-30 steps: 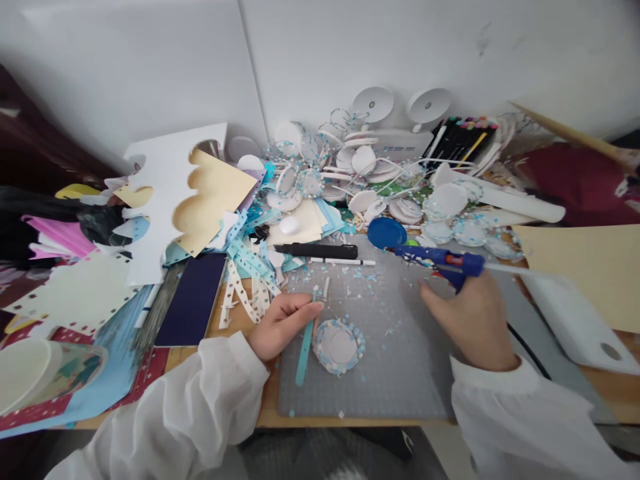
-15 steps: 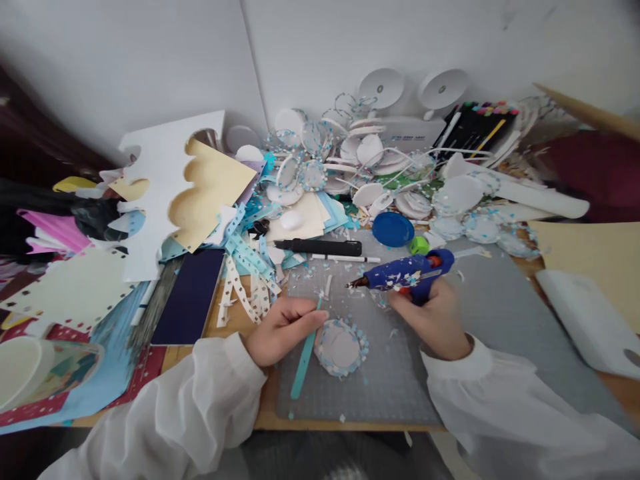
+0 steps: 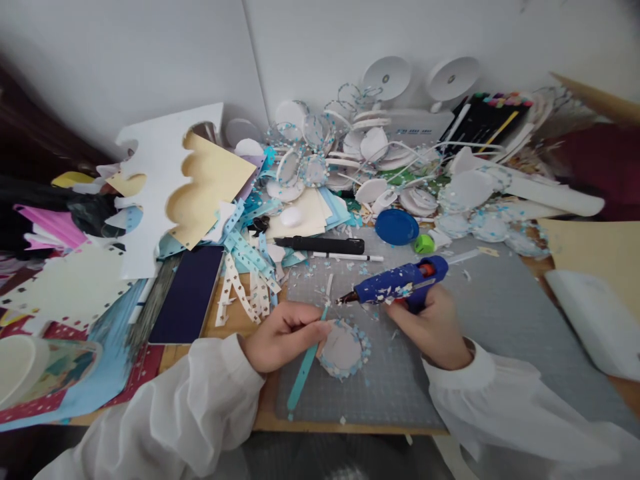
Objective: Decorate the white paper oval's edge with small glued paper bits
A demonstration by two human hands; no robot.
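My left hand is closed in a pinch around teal tweezers, which slant with the narrow tip pointing away from me. Its thumb meets the left edge of a white round disc, rimmed with small blue and white flecks; whether the fingers also grip the disc is hidden. My right hand is wrapped round the handle of a blue hot glue gun. The gun's nozzle points left and stays just above the disc, apart from it. A thin white strip lies by the tweezers' tip.
A grey cutting mat lies beneath, scattered with flecks. Behind are a black pen, a blue lid, a green block and piled flecked discs. To the left are paper strips and a dark phone-like slab.
The glue gun has come left and slightly down, its nozzle closer to the disc and tweezers. My left hand keeps its pinch; the view has shifted a little.
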